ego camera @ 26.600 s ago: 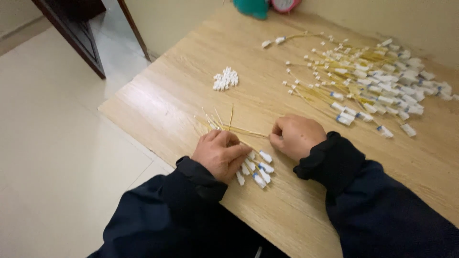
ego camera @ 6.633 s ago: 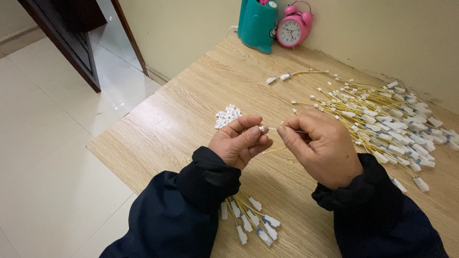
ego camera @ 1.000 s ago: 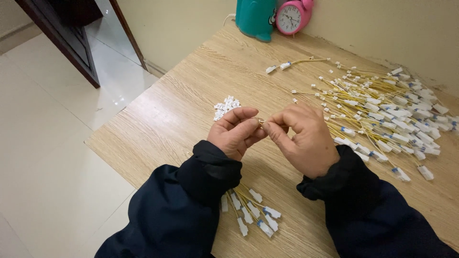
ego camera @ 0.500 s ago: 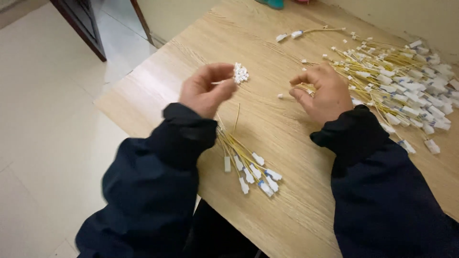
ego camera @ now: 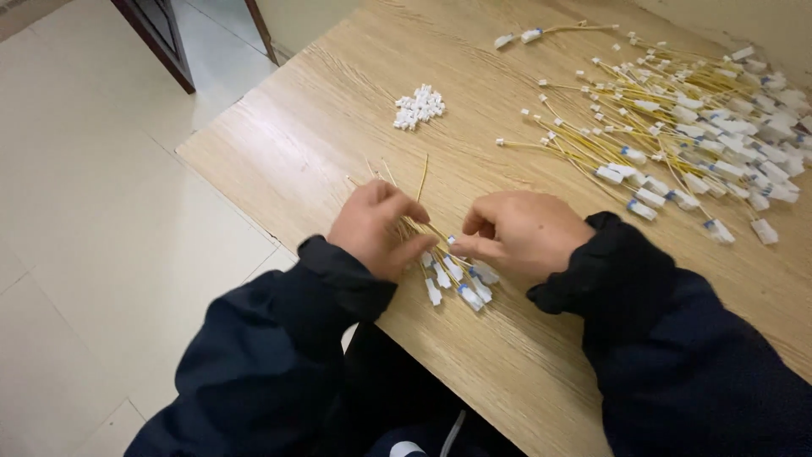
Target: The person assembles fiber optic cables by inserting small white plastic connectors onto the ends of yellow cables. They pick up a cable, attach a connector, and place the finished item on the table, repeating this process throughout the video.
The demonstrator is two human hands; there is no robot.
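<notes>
Right now my left hand (ego camera: 376,227) lies on the small bundle of yellow cables (ego camera: 423,237) near the surface (ego camera: 321,127) edge, fingers curled loosely over the strands. My right hand (ego camera: 516,233) sits just beside it, pinching at the white connector ends (ego camera: 457,283). The bundle's long axis runs from these connectors diagonally away, up-left under my left palm; both hands touch it.
</notes>
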